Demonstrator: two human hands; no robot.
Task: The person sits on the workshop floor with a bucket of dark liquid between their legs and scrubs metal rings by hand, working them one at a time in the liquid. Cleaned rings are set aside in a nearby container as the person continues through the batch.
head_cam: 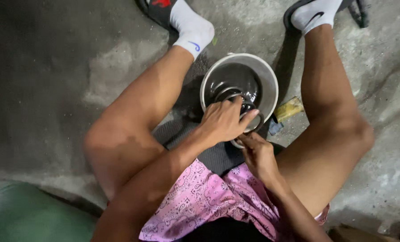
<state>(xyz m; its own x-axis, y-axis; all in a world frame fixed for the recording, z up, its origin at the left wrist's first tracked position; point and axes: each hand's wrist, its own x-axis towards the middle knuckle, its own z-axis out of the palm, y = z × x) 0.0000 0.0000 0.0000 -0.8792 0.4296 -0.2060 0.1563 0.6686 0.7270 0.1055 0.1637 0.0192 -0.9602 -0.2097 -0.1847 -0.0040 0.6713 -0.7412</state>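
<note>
The concrete floor (52, 67) is the biggest thing under you, grey and blotched, and you sit low on it with your knees spread so that the work sits between your legs. Everything else is best placed from the white bucket (271, 85).

The bucket stands on the floor between your shins, just beyond the hem of your pink patterned shorts (209, 197), close enough that both arms reach it without stretching. It holds dark liquid, which is probably why you keep the parts over its mouth: drips fall back in.

At the bucket's near rim your left hand (224, 121) is closed round a set of dark metal rings (235, 95), fingers curled over the top of them, holding them half in the liquid. Your right hand (258, 154) is just nearer to you than the rim, below the left hand, fingers pinched on the lower edge of the same ring set (257, 127); I cannot tell exactly what its fingertips grip, since the left hand covers part of it.

A dark mat (220, 154) lies under the bucket's near side, towards your lap.

Right of the bucket, touching the floor beside your right shin, lies a small flat yellow piece (289, 108), like a scrap of packaging, and just beside it a smaller bluish scrap (275, 127). Neither shows a readable label.
</note>
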